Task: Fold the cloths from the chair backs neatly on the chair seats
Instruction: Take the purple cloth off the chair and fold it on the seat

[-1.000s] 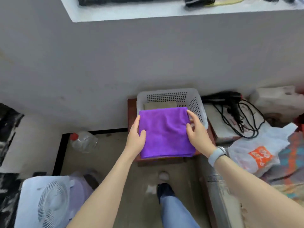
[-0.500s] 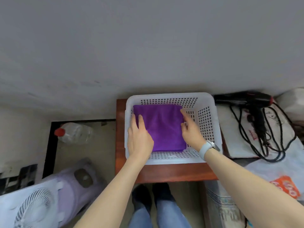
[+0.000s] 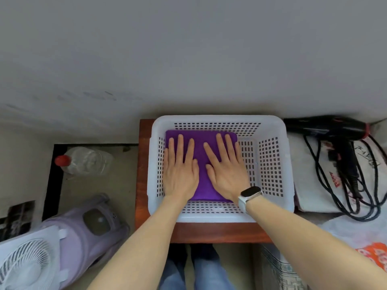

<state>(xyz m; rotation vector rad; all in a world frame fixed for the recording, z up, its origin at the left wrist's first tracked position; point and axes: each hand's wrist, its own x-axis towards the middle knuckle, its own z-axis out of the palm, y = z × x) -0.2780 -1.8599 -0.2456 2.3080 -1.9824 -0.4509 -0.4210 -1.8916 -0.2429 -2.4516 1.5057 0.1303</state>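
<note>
A: The left hand (image 3: 180, 170) is laid flat, fingers straight and slightly spread, on the left half of the cloth (image 3: 200, 164). The right hand (image 3: 227, 170) is laid the same way on the right half. Nothing is pinched or gripped by either.

B: And where is the cloth found?

A: At the centre of the frame, folded into a rectangle and lying on the floor of the basket (image 3: 270, 164), pushed toward its left wall. The basket is set on a wooden seat (image 3: 209, 233), just below the middle of the picture.

B: What could be spoiled from here?

A: The fold, most likely. If the palms are dragged sideways as they are lifted, the top layer may be pulled along and the edges thrown out of line. A straight upward lift would be called for.

B: Anything else?

A: The basket looks light and overhangs nothing, yet it could be slid across the seat if the hands are pushed forward rather than down. Whether layers under the palms are bunched cannot be told; they are hidden.

B: And the surroundings?

A: A hair dryer (image 3: 326, 127) with loose cable lies at the right of the frame, well apart from the hands; it could be snagged only by a wide sweep of the right arm.
</note>
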